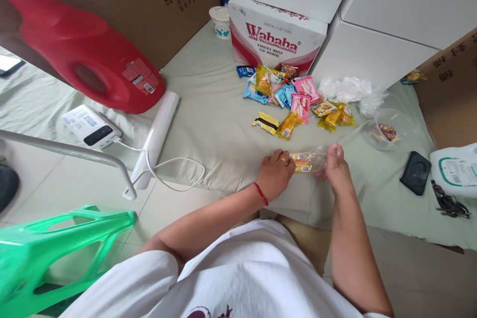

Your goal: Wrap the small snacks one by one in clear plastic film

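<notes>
Left hand (275, 173) and right hand (336, 169) pinching crinkly clear bag (316, 159) with yellow snack packet (301, 163), on bed edge. Beyond: glossy snack wrappers pile (294, 97), Wahaha carton (276, 35), paper cup (220, 21), black wallet (415, 173).

Both forearms reach forward, bare. The left hand (275, 173), a red cord at its wrist, is curled knuckles-up; the right hand (336, 168) pinches just right of it.
</notes>
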A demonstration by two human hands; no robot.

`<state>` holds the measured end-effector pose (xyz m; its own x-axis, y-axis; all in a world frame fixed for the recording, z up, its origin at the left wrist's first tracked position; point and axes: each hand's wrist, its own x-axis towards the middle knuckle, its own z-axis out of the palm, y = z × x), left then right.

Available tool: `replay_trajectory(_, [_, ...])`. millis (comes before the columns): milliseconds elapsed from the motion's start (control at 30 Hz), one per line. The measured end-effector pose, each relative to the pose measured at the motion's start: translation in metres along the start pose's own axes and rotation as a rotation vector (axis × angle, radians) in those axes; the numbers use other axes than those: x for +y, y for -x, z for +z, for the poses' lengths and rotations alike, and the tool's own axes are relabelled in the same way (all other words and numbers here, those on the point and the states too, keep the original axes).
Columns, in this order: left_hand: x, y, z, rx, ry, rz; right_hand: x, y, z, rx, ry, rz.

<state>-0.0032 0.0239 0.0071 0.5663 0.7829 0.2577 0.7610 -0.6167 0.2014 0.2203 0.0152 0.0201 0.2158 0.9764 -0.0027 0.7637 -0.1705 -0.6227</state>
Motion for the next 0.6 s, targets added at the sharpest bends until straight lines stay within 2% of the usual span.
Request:
replay_trajectory(100, [0.000,0.005,0.005,0.050,-0.021,0.027,-0.025,-0.005,0.002,0.035,0.132,0.230])
replay_trajectory(200, [0.000,0.005,0.005,0.048,-0.025,0.023,-0.035,-0.005,-0.007,-0.023,0.190,0.269])
replay_trajectory(267, [0.000,0.002,0.002,0.028,-0.018,0.019,-0.038,0.000,-0.011,0.058,0.134,0.203])
replay_trajectory(367, [0.003,-0.004,-0.004,-0.019,0.008,0.008,-0.049,0.008,-0.002,0.200,0.119,-0.007])
replay_trajectory(467, [0.002,-0.008,-0.006,-0.067,0.076,-0.010,-0.067,0.012,0.021,0.095,0.168,-0.220])
replay_trajectory(600, [-0.022,-0.004,-0.002,-0.033,0.356,0.049,-0.074,0.010,0.036,-0.081,0.168,-0.343])
